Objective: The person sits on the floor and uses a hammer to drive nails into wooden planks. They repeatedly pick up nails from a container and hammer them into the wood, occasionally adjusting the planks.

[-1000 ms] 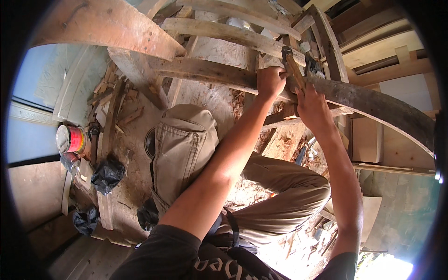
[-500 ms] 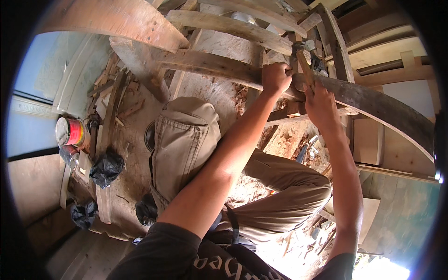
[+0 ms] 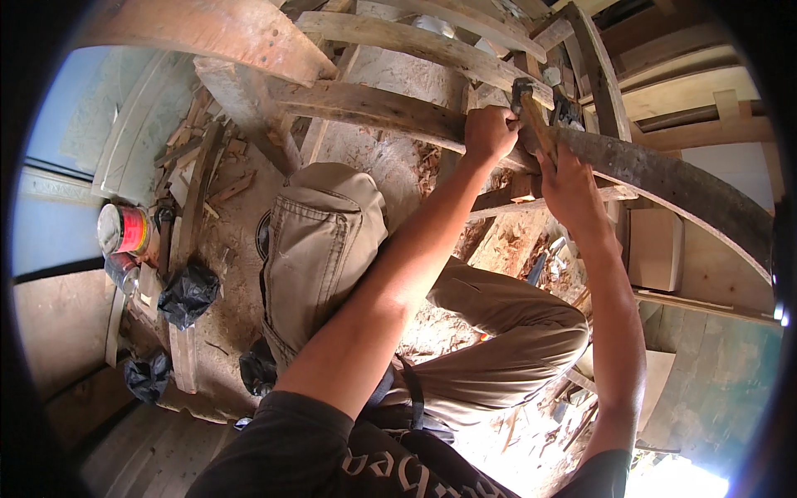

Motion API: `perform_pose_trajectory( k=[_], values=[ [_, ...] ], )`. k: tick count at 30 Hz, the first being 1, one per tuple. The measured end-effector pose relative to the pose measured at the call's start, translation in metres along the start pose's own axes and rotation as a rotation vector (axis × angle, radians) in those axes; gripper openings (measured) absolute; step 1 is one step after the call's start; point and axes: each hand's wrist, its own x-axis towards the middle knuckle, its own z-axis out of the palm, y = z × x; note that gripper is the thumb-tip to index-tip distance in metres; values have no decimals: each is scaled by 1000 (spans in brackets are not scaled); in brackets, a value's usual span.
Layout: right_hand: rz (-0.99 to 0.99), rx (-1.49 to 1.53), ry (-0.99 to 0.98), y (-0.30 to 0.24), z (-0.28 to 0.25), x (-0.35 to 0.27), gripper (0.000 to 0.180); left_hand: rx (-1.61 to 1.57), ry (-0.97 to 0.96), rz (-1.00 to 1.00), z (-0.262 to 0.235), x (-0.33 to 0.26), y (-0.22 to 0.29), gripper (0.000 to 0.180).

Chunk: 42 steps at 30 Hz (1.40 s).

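Observation:
My right hand (image 3: 569, 184) is wrapped round the wooden handle of a hammer (image 3: 538, 126). The dark hammer head points away from me, just above a curved wooden beam (image 3: 664, 184) and close to my left hand. On that beam rests my left hand (image 3: 491, 131), its fingers closed and pinched together. Whatever is between those fingertips is too small to make out. The beam runs left to right under both hands, with its right part darker. Beneath it, a crosswise wooden piece (image 3: 594, 199) shows near my right wrist.
More curved planks (image 3: 415, 46) form a frame beyond the beam. To the left lie a can with a red label (image 3: 133, 230), black plastic bags (image 3: 189, 296) and a long board (image 3: 199, 199). Wood scraps (image 3: 237, 187) litter the floor. Panels (image 3: 706, 373) stand at right.
The hammer head has swung slightly left and nearer to me, toward my left hand. My left hand keeps its place on the beam. My bent knee has shifted slightly left.

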Motion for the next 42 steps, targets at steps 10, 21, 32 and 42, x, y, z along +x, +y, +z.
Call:
perform_pose_trajectory(
  k=[10, 21, 32, 42],
  values=[
    [-39, -14, -8, -2, -8, 4, 28, -1, 5, 3, 3, 2, -3, 26],
    [43, -16, -23, -5, -8, 0, 30, 44, 57, 37, 6, 2, -5, 22],
    [-43, 31, 57, 4, -9, -10, 31, 1, 42, 48, 5, 1, -5, 20],
    [-105, 66, 66, 8, -1, -5, 32, -34, -11, 45, -3, -2, 0, 20]
  ],
)
